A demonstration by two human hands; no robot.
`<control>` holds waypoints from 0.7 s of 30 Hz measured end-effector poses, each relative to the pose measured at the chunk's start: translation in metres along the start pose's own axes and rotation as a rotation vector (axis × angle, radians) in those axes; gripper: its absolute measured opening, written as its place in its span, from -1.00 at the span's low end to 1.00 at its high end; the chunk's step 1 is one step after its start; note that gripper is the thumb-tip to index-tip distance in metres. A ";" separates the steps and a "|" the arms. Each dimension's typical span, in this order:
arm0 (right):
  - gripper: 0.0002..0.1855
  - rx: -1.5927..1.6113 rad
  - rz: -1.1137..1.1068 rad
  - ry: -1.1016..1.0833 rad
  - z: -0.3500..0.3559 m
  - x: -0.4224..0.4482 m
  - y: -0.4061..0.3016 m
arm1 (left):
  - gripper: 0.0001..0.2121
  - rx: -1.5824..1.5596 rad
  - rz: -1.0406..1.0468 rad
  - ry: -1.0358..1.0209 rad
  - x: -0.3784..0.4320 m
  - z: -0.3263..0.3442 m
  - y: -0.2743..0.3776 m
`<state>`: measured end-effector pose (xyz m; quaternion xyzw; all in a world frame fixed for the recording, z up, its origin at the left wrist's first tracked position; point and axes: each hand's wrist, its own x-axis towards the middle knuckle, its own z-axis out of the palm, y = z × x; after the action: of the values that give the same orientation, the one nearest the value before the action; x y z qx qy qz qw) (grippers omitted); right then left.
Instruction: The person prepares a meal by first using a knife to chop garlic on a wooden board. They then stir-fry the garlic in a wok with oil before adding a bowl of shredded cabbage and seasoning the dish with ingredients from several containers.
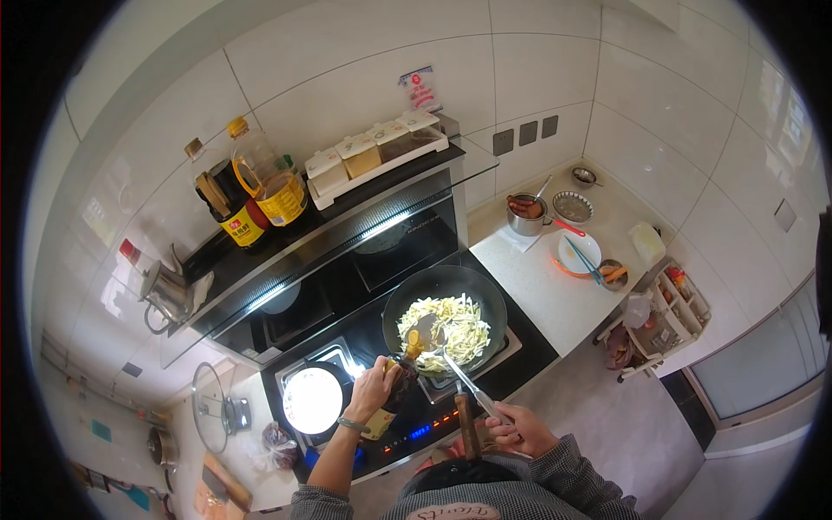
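Note:
My left hand (374,391) grips a dark sauce bottle (390,400), tilted so that its yellow-capped neck reaches over the near left rim of a black wok (484,286). In the wok lie pale yellow-green shredded vegetables (468,325). My right hand (525,429) holds the metal handle of a spatula (478,393), whose head rests among the shreds. The wok's wooden handle (465,426) points toward my body, left of my right hand. A white plate (313,400) sits on the left burner. Whether sauce is flowing cannot be told.
A glass lid (208,406), a cleaver on a cutting board (240,487) and a bagged item (279,445) lie at left. Bottles (279,195) and a seasoning rack (383,159) stand on the hood ledge. A steel pot (528,221) and a white plate (578,250) occupy the right counter.

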<state>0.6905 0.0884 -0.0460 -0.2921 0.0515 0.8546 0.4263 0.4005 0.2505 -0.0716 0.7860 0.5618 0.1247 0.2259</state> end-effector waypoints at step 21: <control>-0.67 -0.514 -0.311 0.326 -0.017 0.000 0.008 | -0.80 1.028 0.509 0.466 -0.034 0.056 -0.074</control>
<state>0.6920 0.0781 -0.0613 -0.5273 -0.1433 0.7064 0.4500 0.3529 0.2263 -0.1550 0.8559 0.3793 0.0563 -0.3471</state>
